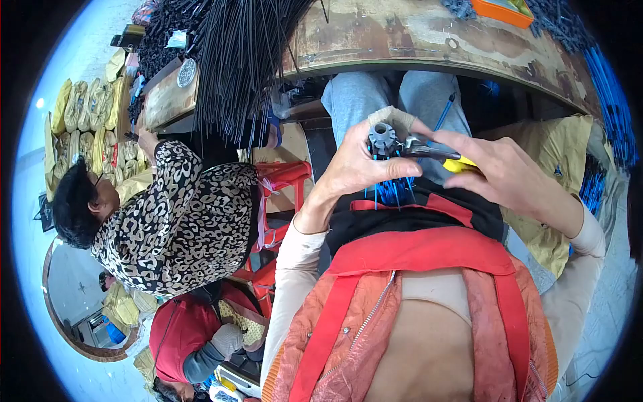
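My left hand (351, 161) is wrapped round a grey toothed hub (382, 136) with a round hole in its top. Thin blue rods (392, 193) hang in a bundle beneath it, over my lap. Beige tape or cloth covers a finger of that hand. In my right hand (512, 171) is a pair of pliers (458, 165) with yellow grips. Their dark metal jaws point left and reach the side of the hub; what lies between them is too small to make out. A blue rod (445, 112) sticks up behind the pliers.
A worn wooden table (402, 37) stands ahead, with long black rods (244, 67) hanging off its left part and an orange tray (504, 12) at its far right. More blue rods (613, 114) hang at right. A person in a patterned top (194, 214) sits at left, near red stools (284, 175).
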`<state>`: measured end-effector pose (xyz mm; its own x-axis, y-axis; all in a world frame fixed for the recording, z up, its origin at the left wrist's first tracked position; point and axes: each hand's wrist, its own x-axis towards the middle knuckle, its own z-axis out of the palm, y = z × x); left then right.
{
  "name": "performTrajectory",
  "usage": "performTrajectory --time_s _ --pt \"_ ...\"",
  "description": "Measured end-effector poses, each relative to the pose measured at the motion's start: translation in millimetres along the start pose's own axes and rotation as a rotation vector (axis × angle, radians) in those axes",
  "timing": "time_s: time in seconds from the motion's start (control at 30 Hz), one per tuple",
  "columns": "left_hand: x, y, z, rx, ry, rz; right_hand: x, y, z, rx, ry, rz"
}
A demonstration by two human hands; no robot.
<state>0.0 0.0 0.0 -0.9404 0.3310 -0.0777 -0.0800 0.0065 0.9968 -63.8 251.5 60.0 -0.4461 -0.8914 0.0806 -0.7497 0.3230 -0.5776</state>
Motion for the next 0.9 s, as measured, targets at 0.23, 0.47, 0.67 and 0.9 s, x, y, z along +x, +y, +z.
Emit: performTrajectory --time_s 0.23,0.47,0.67,0.9 --pt "-8.2 -1.4 8.8 -0.219 -0.189 -0.096 -13.7 -20.4 6.9 0.798 -0.464 0.634" --pt "-10.9 -10.4 28.2 -0.003 0.223 0.016 -22.9 -7.4 10.4 -0.376 0.188 -0.065" --pt "-18.7 -17.3 24.1 -0.075 -0.034 0.033 -17.3 -7.5 5.6 1.095 -0.740 0.727" --pt "-20.1 -4.0 33.8 -0.016 0.165 0.023 -37.2 -10.8 15.1 -0.218 0.054 -0.042"
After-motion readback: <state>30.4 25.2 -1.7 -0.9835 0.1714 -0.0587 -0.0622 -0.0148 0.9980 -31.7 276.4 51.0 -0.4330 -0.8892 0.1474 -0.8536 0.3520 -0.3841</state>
